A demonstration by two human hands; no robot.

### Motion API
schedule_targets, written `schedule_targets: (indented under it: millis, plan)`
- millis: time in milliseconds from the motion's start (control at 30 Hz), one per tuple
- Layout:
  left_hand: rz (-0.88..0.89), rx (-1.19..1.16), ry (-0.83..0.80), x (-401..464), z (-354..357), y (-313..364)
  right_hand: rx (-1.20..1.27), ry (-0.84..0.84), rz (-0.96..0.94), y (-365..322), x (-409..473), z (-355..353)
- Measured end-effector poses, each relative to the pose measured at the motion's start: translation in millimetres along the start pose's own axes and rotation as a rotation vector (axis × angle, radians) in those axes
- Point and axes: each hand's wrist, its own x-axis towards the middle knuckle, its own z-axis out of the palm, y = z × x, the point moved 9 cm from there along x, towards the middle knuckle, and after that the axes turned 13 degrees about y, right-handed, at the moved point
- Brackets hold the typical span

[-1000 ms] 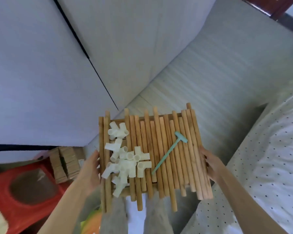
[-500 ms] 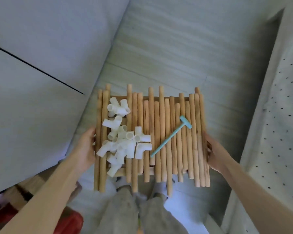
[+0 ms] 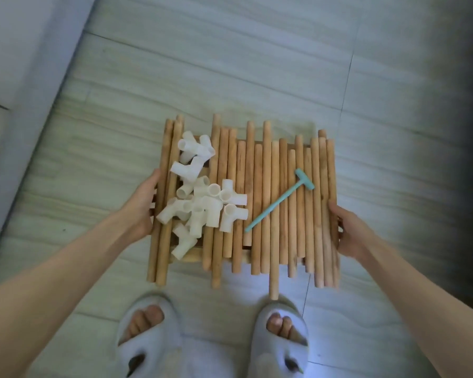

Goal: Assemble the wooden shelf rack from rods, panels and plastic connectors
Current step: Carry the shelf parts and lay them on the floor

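While both hands carry the load level, left hand (image 3: 142,205) and right hand (image 3: 348,231) clasp the panel's side edges, keeping rods (image 3: 273,203), connectors (image 3: 202,203) and hammer (image 3: 279,204) aboard.

The floor (image 3: 230,64) is laid with large pale tiles bearing a faint wavy grey grain, with thin grout lines running across it and one down the right of the middle. Along the left edge rises a plain, smooth pale grey-white surface (image 3: 25,50), a wall or cabinet front, meeting the tiles on a slanting line, with a dark seam crossing it near the far left. The right side falls off into deep shadow (image 3: 470,132), while a soft bluish-white sheen of light (image 3: 241,293) lies on the tiles low in the middle of the view.
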Motion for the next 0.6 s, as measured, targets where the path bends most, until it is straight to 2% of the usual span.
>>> schedule_targets:
  millis: [267,467,600]
  plan:
    - [0.082,0.054,-0.065,33.9,31.9,-3.5,0.000,0.026,-0.100,-8.3,50.2,6.9]
    - [0.203,0.152,-0.115,21.3,39.3,6.8,-0.164,0.058,-0.186,-11.8,43.8,-0.4]
    - [0.367,0.380,-0.086,4.8,30.3,9.4,-0.320,0.155,-0.459,-25.6,11.5,0.0]
